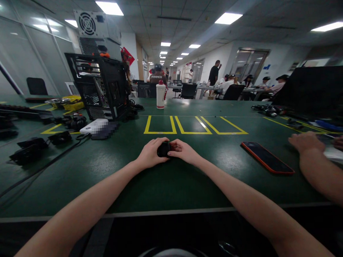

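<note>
Both my hands meet over the green tabletop (pixel 151 191), around one small black object (pixel 163 149) that looks blocky, its exact kind hidden by my fingers. My left hand (pixel 150 153) wraps its thumb and fingers about the object's left side. From the right, my right hand (pixel 184 151) pinches at its edge with bent fingers. Just beyond my hands, yellow tape outlines (pixel 173 124) mark the table. To the right of my right hand lies a phone with an orange edge (pixel 266 158).
An open black computer case (pixel 100 86) carries a power supply (pixel 97 27) at the back left. Black parts (pixel 29 149), a cable (pixel 41 170) and a white device (pixel 93 126) lie left. A white cup (pixel 160 95) stands behind. Another person's hand (pixel 307 142) works at the right.
</note>
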The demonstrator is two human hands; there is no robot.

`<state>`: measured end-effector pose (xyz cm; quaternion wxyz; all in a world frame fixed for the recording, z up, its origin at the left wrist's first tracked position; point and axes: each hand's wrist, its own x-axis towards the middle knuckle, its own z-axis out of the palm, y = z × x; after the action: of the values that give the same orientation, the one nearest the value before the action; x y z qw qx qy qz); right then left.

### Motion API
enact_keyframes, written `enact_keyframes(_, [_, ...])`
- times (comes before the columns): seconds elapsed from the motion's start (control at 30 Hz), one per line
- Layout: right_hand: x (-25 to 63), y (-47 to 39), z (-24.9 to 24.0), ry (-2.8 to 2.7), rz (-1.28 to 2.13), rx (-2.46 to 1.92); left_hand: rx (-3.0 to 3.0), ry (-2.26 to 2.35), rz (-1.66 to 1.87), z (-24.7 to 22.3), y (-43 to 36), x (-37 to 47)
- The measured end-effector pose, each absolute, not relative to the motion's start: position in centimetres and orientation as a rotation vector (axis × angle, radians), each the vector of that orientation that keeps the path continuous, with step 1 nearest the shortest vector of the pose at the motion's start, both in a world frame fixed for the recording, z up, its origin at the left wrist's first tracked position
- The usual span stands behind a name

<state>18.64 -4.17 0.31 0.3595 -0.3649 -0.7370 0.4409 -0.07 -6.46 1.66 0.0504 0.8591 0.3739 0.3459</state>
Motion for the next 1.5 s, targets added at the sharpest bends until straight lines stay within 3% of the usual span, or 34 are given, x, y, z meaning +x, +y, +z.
enact_keyframes(0.17, [18.2, -4.0, 0.2, -1.889, 1.061, -1.077, 2.618, 1.127, 1.050, 1.6, -6.4, 0.0])
enact_keyframes(0.4, [17.9, -4.8, 0.9, -1.884, 0.900, -0.864, 2.613, 1.125, 1.067, 1.4, -6.2, 0.0])
enact_keyframes(0.63, [18.9, -4.4, 0.7, -1.923, 1.186, -0.864, 2.616, 1.137, 1.061, 1.5, -6.3, 0.0])
enact_keyframes(0.93, [18.3, -3.9, 0.3, -1.738, 1.306, -1.075, 2.612, 1.138, 1.039, 1.6, -6.4, 0.0])
enact_keyframes(1.2, [18.1, -4.1, 0.5, -1.784, 1.113, -0.778, 2.631, 1.125, 1.072, 1.4, -6.2, 0.0])
enact_keyframes(1.5, [18.7, -4.2, 0.8, -1.880, 1.225, -0.868, 2.616, 1.142, 1.048, 1.5, -6.3, 0.0])
